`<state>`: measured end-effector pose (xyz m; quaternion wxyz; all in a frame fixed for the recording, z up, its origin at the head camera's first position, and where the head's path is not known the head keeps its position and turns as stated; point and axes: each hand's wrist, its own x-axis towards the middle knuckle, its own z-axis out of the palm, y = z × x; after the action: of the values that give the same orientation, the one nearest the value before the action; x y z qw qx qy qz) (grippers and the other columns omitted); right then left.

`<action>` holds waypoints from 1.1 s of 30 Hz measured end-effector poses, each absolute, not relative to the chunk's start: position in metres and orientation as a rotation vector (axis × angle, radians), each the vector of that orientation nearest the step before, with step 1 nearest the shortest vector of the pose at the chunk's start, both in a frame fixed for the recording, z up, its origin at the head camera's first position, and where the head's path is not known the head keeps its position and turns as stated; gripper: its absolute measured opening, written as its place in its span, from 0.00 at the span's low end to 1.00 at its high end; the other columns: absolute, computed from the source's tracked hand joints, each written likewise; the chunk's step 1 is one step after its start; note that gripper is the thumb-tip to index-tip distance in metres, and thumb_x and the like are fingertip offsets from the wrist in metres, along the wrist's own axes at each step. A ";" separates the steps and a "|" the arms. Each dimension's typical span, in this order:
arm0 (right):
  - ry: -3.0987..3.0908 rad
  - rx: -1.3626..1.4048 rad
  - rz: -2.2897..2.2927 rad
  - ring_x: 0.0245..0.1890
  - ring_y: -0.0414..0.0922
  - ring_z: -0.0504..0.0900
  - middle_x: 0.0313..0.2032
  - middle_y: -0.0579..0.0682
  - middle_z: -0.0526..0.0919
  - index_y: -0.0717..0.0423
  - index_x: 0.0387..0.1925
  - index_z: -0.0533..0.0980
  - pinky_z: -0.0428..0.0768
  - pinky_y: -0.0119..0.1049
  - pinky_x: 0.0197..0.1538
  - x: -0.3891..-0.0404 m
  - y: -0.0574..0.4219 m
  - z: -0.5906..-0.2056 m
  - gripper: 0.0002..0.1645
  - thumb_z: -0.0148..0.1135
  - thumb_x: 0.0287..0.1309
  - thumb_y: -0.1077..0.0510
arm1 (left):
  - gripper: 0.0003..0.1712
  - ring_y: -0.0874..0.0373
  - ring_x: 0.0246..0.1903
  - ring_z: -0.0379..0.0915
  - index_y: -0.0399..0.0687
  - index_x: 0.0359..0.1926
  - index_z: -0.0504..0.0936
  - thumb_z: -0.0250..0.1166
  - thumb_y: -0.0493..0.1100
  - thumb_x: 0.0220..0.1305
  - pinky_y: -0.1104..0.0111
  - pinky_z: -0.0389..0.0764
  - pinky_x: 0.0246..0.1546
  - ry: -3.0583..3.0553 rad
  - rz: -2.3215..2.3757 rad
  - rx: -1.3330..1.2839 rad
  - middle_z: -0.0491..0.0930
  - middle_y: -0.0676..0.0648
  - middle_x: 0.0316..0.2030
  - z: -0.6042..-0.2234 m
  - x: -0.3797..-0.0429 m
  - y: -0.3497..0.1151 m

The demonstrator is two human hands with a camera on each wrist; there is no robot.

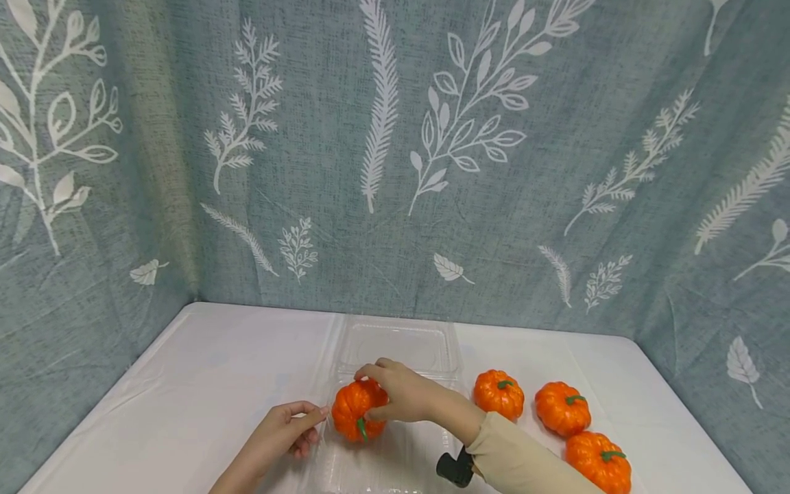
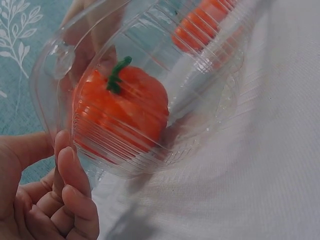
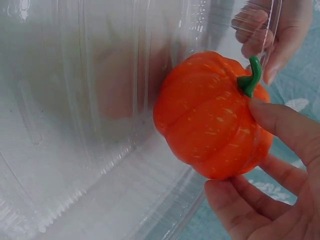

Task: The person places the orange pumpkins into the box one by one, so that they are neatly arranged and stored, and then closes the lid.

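A small orange pumpkin [image 1: 356,409] with a green stem is gripped by my right hand [image 1: 398,392], thumb beside the stem and fingers over the far side. It is at the left end of a clear plastic clamshell box [image 1: 413,456], whose lid [image 1: 398,346] lies folded open toward the back. My left hand [image 1: 290,432] pinches the box's left rim between thumb and fingers. The left wrist view shows the pumpkin [image 2: 135,107] through the ribbed clear wall. In the right wrist view, fingertips hold the pumpkin [image 3: 210,120] from the side and below.
Right of the box, three more orange pumpkins stand on the white-covered table: one nearest the box [image 1: 496,396], one farther right [image 1: 560,410] and one in front [image 1: 595,466]. A leaf-patterned blue-green curtain [image 1: 333,254] rises behind the table. A black device [image 1: 455,469] sits at my right wrist.
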<state>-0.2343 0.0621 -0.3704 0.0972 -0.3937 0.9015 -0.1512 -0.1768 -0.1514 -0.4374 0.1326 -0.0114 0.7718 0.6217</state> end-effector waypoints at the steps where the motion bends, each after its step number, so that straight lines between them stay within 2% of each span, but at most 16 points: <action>1: 2.672 -1.165 -0.454 0.44 0.39 0.74 0.43 0.47 0.75 0.51 0.53 0.72 0.74 0.30 0.49 -0.234 0.062 -0.370 0.28 0.69 0.49 0.54 | 0.21 0.63 0.14 0.67 0.36 0.35 0.77 0.58 0.53 0.63 0.73 0.70 0.17 2.237 1.806 -0.030 0.72 0.53 0.16 -0.437 -0.177 -0.151; 9: 2.686 -1.172 -0.470 0.45 0.40 0.75 0.45 0.48 0.75 0.53 0.54 0.73 0.74 0.30 0.50 -0.233 0.063 -0.369 0.30 0.70 0.48 0.52 | 0.21 0.64 0.14 0.66 0.36 0.35 0.77 0.58 0.52 0.63 0.74 0.70 0.17 2.240 1.804 -0.029 0.72 0.54 0.16 -0.437 -0.176 -0.151; 13: 2.696 -1.193 -0.487 0.43 0.42 0.76 0.45 0.49 0.76 0.54 0.53 0.73 0.75 0.28 0.46 -0.232 0.063 -0.366 0.28 0.69 0.49 0.53 | 0.20 0.63 0.14 0.66 0.36 0.35 0.77 0.58 0.52 0.64 0.74 0.69 0.17 2.234 1.811 -0.031 0.72 0.53 0.16 -0.437 -0.175 -0.152; 21: 2.777 -1.093 -0.408 0.41 0.42 0.77 0.43 0.47 0.77 0.48 0.50 0.74 0.76 0.32 0.38 -0.229 0.064 -0.354 0.26 0.69 0.48 0.49 | 0.18 0.64 0.14 0.65 0.38 0.34 0.77 0.58 0.51 0.63 0.74 0.69 0.17 2.236 1.831 -0.022 0.72 0.53 0.15 -0.437 -0.176 -0.152; 28: 2.716 -1.229 -0.481 0.38 0.44 0.79 0.37 0.48 0.81 0.55 0.42 0.78 0.75 0.26 0.40 -0.231 0.065 -0.357 0.12 0.63 0.53 0.59 | 0.20 0.64 0.14 0.66 0.36 0.35 0.77 0.58 0.52 0.63 0.73 0.70 0.18 2.251 1.810 -0.025 0.72 0.54 0.16 -0.437 -0.175 -0.151; 33: 2.691 -1.239 -0.523 0.36 0.42 0.80 0.37 0.50 0.82 0.59 0.42 0.78 0.75 0.24 0.39 -0.232 0.065 -0.360 0.15 0.65 0.51 0.60 | 0.21 0.64 0.14 0.66 0.35 0.36 0.77 0.58 0.52 0.63 0.74 0.70 0.18 2.248 1.810 -0.017 0.72 0.53 0.16 -0.437 -0.175 -0.151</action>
<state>-0.2323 0.0651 -0.3598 0.0665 -0.4110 0.8925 -0.1736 -0.1754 -0.1511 -0.4369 0.1273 -0.0058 0.7724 0.6222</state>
